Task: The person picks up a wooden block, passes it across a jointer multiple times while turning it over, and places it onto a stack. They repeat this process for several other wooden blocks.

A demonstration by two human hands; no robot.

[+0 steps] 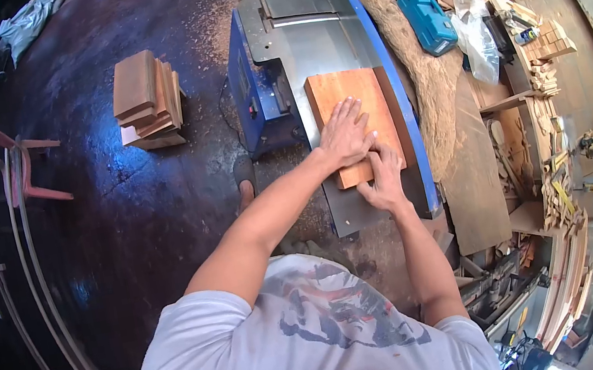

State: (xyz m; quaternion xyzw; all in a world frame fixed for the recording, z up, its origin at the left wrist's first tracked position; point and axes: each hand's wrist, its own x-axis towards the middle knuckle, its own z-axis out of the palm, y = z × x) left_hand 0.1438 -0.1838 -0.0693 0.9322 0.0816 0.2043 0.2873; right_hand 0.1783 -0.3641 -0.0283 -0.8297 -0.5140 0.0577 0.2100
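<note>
- Fingers (pixel 354 109) of L hand (pixel 341 135): extended, slightly spread, flat atop wood block (pixel 378 112).
- R hand (pixel 388 179): fingers bent at block's near end; can't tell if pinching.
- Block: on machine bed (pixel 314 45), by blue fence (pixel 414 134).
- Risk: uneven pressure cd skew block off fence; R grip might slip.
</note>
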